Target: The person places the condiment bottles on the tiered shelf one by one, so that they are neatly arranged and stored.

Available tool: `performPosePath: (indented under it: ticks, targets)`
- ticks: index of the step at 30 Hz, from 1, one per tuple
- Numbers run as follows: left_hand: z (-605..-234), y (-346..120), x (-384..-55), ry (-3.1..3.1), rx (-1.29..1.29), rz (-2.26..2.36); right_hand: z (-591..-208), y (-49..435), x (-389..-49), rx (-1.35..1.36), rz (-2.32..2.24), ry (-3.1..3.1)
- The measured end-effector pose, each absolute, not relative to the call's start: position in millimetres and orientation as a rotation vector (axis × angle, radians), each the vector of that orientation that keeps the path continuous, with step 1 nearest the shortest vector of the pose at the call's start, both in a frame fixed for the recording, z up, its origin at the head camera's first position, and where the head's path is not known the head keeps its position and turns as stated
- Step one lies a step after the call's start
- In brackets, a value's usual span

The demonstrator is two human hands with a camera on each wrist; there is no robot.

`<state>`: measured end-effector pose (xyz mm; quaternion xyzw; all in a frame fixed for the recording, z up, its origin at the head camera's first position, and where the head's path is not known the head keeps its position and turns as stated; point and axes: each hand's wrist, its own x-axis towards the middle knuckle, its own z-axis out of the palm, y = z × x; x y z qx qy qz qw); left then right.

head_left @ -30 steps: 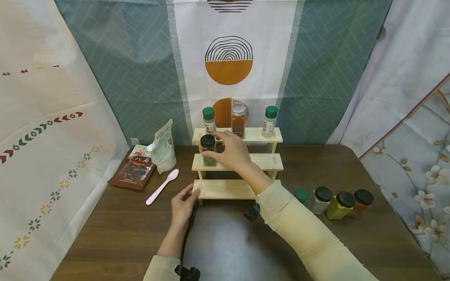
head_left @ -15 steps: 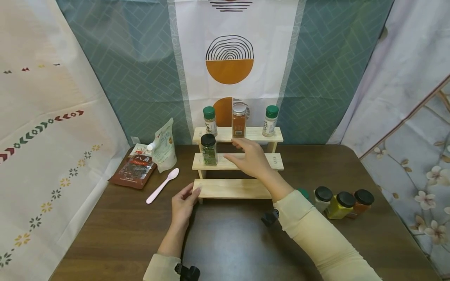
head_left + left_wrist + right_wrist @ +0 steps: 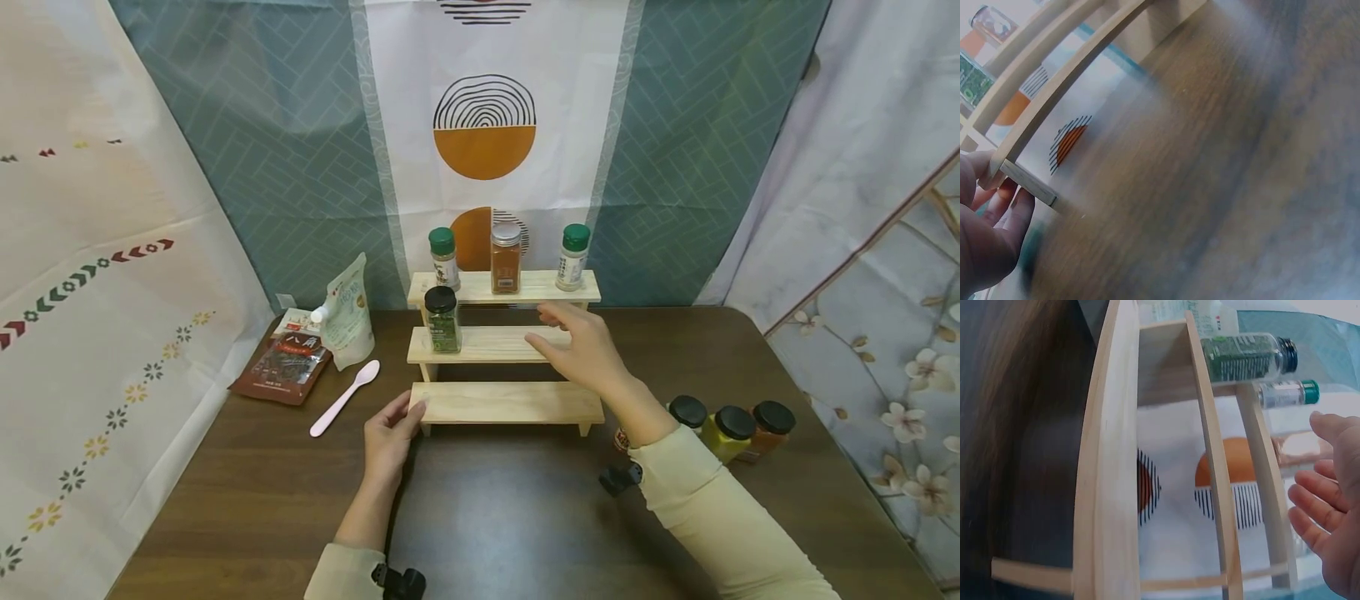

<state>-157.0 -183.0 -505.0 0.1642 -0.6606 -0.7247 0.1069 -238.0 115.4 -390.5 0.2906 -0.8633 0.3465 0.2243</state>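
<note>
A three-step wooden rack [image 3: 506, 404] stands on the table. My left hand [image 3: 392, 425] grips the left end of its lowest step; in the left wrist view the thumb and fingers [image 3: 1015, 215] pinch that end. Empty, with fingers loosely spread, my right hand [image 3: 585, 346] hovers by the right part of the middle step. On the middle step's left end stands a black-capped jar of green flakes [image 3: 444, 325]. Along the top step are a green-capped shaker [image 3: 446, 262], a silver-capped jar of reddish-brown spice [image 3: 506, 262] and another green-capped shaker [image 3: 572, 260].
Right of the rack stand black-capped spice jars, one yellow [image 3: 727, 442], one orange-red [image 3: 765, 437], one pale [image 3: 688, 412]; my right forearm partly covers others. At left are a brown spice packet [image 3: 288, 362], a spouted pouch [image 3: 348, 321] and a pink spoon [image 3: 345, 400].
My right hand has moved away from the jar of green flakes, rightward along the middle step. The jar stays on that step. My left hand keeps its place on the rack.
</note>
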Motion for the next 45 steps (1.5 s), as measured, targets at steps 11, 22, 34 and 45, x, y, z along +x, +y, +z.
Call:
performPosePath:
  ticks: [11, 22, 34, 45]
  targets:
    - [-488.9, -179.4, -147.7, -1.964, 0.474, -2.129, -393.5, 149.5, -226.7, 0.764, 0.935, -2.45]
    - [-514.5, -181.2, -158.6, -1.948, 0.483, -2.106, -392.9, 180.8, -218.8, 0.765, 0.886, -2.53]
    - [-508.2, -182.5, -156.5, -1.973, 0.483, -2.082, -399.2, 215.3, -208.1, 0.787, 0.846, -2.511]
    - [-513.5, -181.4, -157.7, -1.97, 0.482, -2.062, -414.3, 243.6, -192.1, 0.775, 0.818, -2.621]
